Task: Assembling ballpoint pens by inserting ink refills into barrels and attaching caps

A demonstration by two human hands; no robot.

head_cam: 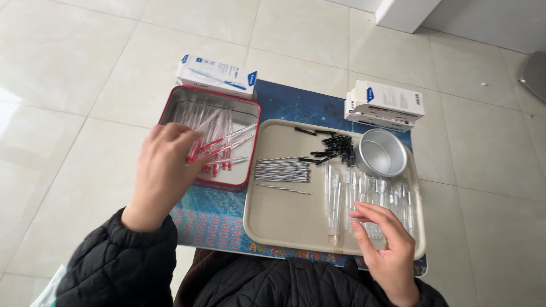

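From my remote view, the left hand (165, 170) reaches into the red-rimmed metal tin (250, 113), fingers curled around a bundle of clear pens with red caps (219, 149); the grip is blurred, so I cannot tell how tightly the fingers close. More pens of the same kind lie loose in the tin under and beside the hand.

The right hand (387, 241) rests over the near right part of the beige tray (278, 219), fingers extended and slightly spread, fingertips touching the row of clear pen barrels (369, 190). It grasps nothing.

On the tray, left of the barrels, I see a stack of thin metal-tipped refills (282, 170), with one refill lying apart just below it. Above these sits a pile of small black caps (335, 146). A round silver metal bowl (380, 153) stands at the tray's far right corner.

Tin and tray sit side by side on a dark blue printed mat (296, 105), which lies on a pale tiled floor (74, 68). One white box (216, 75) lies beyond the tin; two stacked white boxes (387, 103) lie beyond the tray.
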